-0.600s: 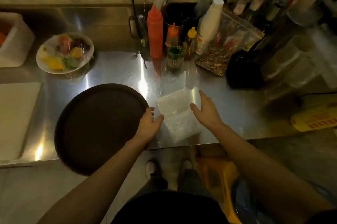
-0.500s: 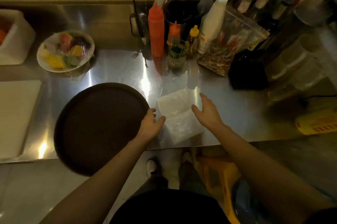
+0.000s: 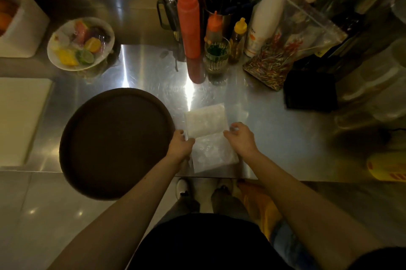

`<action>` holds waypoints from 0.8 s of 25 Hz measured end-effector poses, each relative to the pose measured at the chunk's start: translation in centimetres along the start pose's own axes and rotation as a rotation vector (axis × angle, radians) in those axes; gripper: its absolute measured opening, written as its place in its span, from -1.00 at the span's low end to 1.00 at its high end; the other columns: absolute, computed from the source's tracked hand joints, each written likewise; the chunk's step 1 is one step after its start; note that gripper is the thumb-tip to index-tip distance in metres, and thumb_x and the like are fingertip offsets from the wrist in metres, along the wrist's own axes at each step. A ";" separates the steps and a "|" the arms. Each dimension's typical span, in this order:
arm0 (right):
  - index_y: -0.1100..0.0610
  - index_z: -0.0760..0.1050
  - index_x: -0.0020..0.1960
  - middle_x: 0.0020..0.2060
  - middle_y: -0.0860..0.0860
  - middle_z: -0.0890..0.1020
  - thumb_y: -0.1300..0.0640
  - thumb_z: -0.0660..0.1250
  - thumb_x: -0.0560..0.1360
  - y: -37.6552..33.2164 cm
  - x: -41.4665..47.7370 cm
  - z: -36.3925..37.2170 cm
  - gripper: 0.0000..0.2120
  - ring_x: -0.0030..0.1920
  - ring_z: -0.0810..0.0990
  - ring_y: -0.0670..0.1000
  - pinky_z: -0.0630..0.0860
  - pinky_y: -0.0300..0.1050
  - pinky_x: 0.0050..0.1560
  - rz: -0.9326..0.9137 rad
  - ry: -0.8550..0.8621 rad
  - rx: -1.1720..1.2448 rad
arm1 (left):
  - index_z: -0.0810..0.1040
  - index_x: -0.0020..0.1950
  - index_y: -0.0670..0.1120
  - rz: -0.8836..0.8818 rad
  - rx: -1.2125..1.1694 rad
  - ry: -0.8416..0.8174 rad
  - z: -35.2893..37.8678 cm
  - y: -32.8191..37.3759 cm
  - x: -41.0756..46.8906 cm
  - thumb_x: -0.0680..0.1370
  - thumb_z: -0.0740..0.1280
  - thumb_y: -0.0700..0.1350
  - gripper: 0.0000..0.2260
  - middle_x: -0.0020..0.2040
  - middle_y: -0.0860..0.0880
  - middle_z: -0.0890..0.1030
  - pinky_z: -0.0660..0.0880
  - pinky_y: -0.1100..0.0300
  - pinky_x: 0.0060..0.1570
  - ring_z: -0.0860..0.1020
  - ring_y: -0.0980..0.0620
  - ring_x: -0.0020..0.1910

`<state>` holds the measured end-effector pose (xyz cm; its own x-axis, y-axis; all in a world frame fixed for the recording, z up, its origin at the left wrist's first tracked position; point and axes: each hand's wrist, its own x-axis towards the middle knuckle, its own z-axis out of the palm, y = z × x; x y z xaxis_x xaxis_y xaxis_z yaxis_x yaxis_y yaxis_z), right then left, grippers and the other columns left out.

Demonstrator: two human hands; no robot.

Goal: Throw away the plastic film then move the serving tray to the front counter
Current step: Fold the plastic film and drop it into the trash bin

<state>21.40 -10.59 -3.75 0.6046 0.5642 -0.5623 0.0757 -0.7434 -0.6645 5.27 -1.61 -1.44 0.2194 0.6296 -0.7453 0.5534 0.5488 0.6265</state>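
A whitish folded sheet of plastic film (image 3: 207,135) lies on the steel counter near its front edge. My left hand (image 3: 181,146) pinches the film's left edge with thumb and fingers. My right hand (image 3: 240,136) rests on its right edge, fingers curled onto the film. A round dark brown serving tray (image 3: 114,142) sits just left of the film, its front part hanging over the counter's edge, with nothing on it.
A plate of wrapped fruit pieces (image 3: 80,43) sits at the back left beside a white box (image 3: 20,25). A white board (image 3: 20,115) lies at far left. Sauce bottles (image 3: 189,21), a glass (image 3: 217,54), a clear bag (image 3: 290,45) and a black object (image 3: 309,91) crowd the back right.
Both hands have closed in on the film: the right hand's open fingers have curled onto its right edge, and the left hand's thumb now pinches the left edge.
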 end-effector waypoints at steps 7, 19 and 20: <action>0.18 0.57 0.17 0.04 0.12 0.64 0.16 0.38 0.48 0.4 0.0 -0.9 -0.73 -0.06 0.64 0.07 0.62 -0.03 -0.02 0.120 -0.101 0.229 | 0.55 0.08 -0.22 0.007 -0.090 0.018 0.1 -0.5 -0.8 0.55 0.27 -0.32 -0.86 0.03 -0.24 0.61 0.57 0.04 -0.24 0.61 -0.10 -0.16; 0.23 0.55 0.16 -0.06 0.10 0.62 0.25 0.31 0.54 -3.3 -4.3 -3.7 -0.79 -0.10 0.62 0.09 0.59 -0.01 -0.08 -0.073 -0.423 0.438 | 0.60 0.16 -0.14 0.114 -0.398 -0.026 -4.3 -1.2 -5.7 0.57 0.31 -0.25 -0.81 0.19 -0.17 0.60 0.62 0.02 -0.10 0.62 -0.17 0.10; 0.20 0.56 0.16 -0.05 0.10 0.63 0.23 0.31 0.55 -3.6 -5.0 -3.5 -0.80 -0.08 0.63 0.09 0.60 0.00 -0.05 -0.090 -0.449 0.428 | 0.60 0.17 -0.14 0.120 -0.413 -0.022 -4.9 -1.4 -6.4 0.57 0.31 -0.24 -0.81 0.17 -0.17 0.61 0.62 0.03 -0.14 0.63 -0.16 0.08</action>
<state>20.85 -12.05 3.18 0.2115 0.7829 -0.5850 -0.2696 -0.5286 -0.8049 -0.83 -3.67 3.56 0.2825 0.6927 -0.6636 0.1555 0.6495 0.7443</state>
